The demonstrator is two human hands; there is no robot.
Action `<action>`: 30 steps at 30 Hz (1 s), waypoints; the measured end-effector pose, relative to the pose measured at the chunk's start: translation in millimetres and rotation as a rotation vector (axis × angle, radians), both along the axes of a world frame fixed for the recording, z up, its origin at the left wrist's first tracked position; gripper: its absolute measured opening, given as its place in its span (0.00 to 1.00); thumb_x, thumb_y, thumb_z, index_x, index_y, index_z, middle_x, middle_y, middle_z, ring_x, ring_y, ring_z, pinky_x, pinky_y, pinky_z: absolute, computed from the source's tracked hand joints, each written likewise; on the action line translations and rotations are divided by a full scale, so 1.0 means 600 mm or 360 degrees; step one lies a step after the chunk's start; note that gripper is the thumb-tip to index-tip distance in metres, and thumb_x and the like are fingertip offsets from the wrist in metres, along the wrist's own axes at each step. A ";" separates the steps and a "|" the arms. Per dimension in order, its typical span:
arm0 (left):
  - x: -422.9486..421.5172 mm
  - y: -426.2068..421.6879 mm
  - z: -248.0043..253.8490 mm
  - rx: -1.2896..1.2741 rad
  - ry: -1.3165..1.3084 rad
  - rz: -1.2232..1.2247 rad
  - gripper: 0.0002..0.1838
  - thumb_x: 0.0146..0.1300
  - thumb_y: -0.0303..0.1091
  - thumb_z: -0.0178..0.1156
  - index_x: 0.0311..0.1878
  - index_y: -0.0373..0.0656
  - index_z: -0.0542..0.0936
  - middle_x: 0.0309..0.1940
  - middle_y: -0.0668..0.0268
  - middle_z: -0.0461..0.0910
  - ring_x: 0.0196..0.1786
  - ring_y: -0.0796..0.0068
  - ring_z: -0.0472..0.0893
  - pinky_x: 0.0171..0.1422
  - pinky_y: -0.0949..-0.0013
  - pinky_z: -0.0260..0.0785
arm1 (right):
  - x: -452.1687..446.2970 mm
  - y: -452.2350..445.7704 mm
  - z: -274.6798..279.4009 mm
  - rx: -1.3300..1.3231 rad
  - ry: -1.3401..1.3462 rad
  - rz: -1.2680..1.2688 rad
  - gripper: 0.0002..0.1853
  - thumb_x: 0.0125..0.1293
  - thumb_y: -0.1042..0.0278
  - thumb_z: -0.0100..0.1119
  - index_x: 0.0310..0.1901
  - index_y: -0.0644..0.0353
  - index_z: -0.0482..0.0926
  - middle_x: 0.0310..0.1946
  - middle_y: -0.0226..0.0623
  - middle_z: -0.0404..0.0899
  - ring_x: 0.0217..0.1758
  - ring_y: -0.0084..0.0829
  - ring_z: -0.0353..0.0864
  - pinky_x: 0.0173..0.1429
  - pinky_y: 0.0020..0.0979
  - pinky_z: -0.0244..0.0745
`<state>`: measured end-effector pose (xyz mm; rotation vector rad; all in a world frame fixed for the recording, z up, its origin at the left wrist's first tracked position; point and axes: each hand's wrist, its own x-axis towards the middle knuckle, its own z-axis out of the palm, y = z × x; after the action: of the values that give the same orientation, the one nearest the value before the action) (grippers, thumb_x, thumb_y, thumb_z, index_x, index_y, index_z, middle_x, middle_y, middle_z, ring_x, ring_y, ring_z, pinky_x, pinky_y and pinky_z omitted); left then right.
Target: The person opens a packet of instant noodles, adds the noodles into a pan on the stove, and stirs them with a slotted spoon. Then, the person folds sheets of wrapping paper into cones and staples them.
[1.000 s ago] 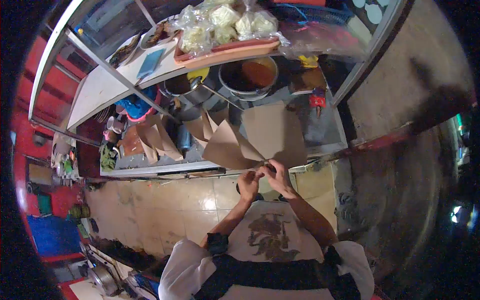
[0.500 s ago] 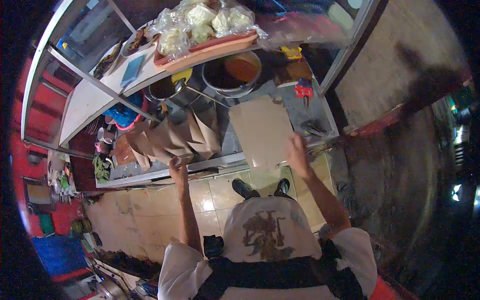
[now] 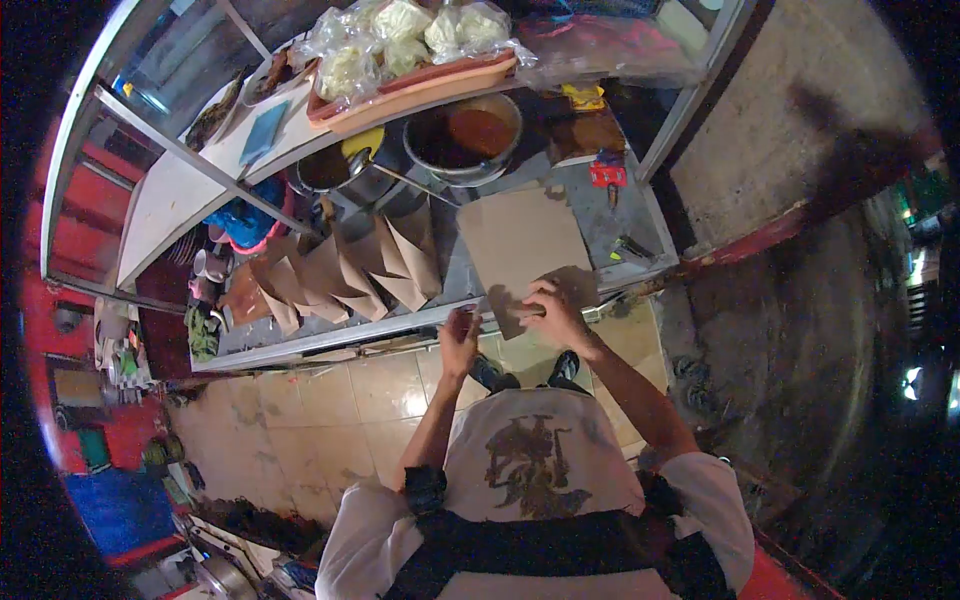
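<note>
A stack of flat brown paper sheets (image 3: pixel 520 240) lies near the front edge of the grey counter. Over its lower right part is my right hand (image 3: pixel 555 315), fingers bent and apart, nothing visibly gripped. My left hand (image 3: pixel 460 345) hovers just left of the stack's bottom corner, by the counter's front rail, its fingers slightly curled and apart with nothing seen in them. Further left, several folded brown paper cones (image 3: pixel 350 270) stand in an overlapping row.
Behind the paper are a large pot (image 3: pixel 463 140) of reddish-brown food and a smaller pot (image 3: pixel 325 170) with a ladle (image 3: pixel 410 187). Bagged pale food fills an orange tray (image 3: pixel 415 97) on the shelf above. A red-topped tool (image 3: pixel 608 172) lies at the right. Metal posts frame the stall.
My left hand has left the paper cones and moved right toward the sheets. My right hand has shifted left from beside the stack to over its lower part.
</note>
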<state>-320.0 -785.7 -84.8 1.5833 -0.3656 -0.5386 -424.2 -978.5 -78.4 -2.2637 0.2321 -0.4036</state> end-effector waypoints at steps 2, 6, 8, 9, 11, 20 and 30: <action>-0.007 -0.019 -0.019 -0.0228 0.0252 -0.0047 0.11 0.61 0.33 0.57 0.43 0.37 0.73 0.29 0.69 0.75 0.31 0.82 0.73 0.33 0.76 0.65 | 0.006 -0.008 0.006 0.0036 -0.0151 -0.0042 0.17 0.37 0.72 0.70 0.32 0.61 0.76 0.43 0.40 0.71 0.43 0.39 0.72 0.46 0.33 0.68; -0.007 -0.039 -0.008 -0.0110 0.0405 -0.0173 0.12 0.61 0.36 0.57 0.42 0.37 0.74 0.29 0.69 0.75 0.31 0.82 0.73 0.33 0.76 0.65 | 0.031 -0.047 -0.012 0.0185 0.0229 0.0070 0.14 0.42 0.66 0.69 0.29 0.61 0.76 0.38 0.38 0.72 0.45 0.36 0.71 0.48 0.34 0.64; -0.008 -0.048 0.006 -0.0012 0.0438 -0.0211 0.15 0.62 0.41 0.56 0.42 0.38 0.74 0.29 0.70 0.75 0.32 0.82 0.73 0.35 0.76 0.65 | 0.041 -0.051 -0.027 0.0084 0.0361 0.0070 0.13 0.44 0.67 0.68 0.29 0.61 0.75 0.36 0.39 0.72 0.43 0.35 0.72 0.45 0.33 0.66; -0.008 -0.052 0.007 -0.0013 0.0434 -0.0222 0.15 0.62 0.41 0.56 0.42 0.38 0.74 0.29 0.70 0.75 0.32 0.82 0.73 0.35 0.76 0.65 | 0.045 -0.044 -0.028 0.0309 0.0281 -0.0154 0.12 0.45 0.68 0.67 0.29 0.62 0.74 0.35 0.40 0.72 0.42 0.35 0.73 0.42 0.32 0.66; -0.007 -0.058 0.010 -0.0234 0.0822 -0.0272 0.22 0.63 0.51 0.51 0.45 0.38 0.73 0.33 0.67 0.75 0.34 0.77 0.74 0.40 0.73 0.68 | 0.040 -0.021 -0.011 0.0537 0.0056 -0.0368 0.10 0.48 0.69 0.63 0.30 0.61 0.74 0.34 0.39 0.74 0.41 0.35 0.74 0.38 0.28 0.68; -0.022 -0.049 -0.068 -0.0659 0.1385 -0.0485 0.24 0.64 0.50 0.43 0.54 0.41 0.68 0.47 0.60 0.74 0.49 0.64 0.73 0.53 0.59 0.67 | -0.054 0.083 0.079 -0.0289 -0.0281 -0.0765 0.12 0.50 0.69 0.63 0.37 0.57 0.74 0.48 0.39 0.72 0.55 0.43 0.68 0.64 0.49 0.47; -0.117 -0.057 0.035 -0.0856 0.1860 -0.0039 0.26 0.67 0.52 0.38 0.56 0.40 0.66 0.53 0.57 0.69 0.55 0.59 0.69 0.61 0.55 0.59 | -0.115 0.072 0.043 0.0567 -0.0049 -0.1268 0.07 0.48 0.74 0.62 0.30 0.64 0.78 0.24 0.36 0.76 0.28 0.27 0.74 0.37 0.28 0.67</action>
<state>-390.5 -820.1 -64.0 0.5677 0.3464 -1.1598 -492.9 -935.6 -52.7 -1.7347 1.1092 -0.7337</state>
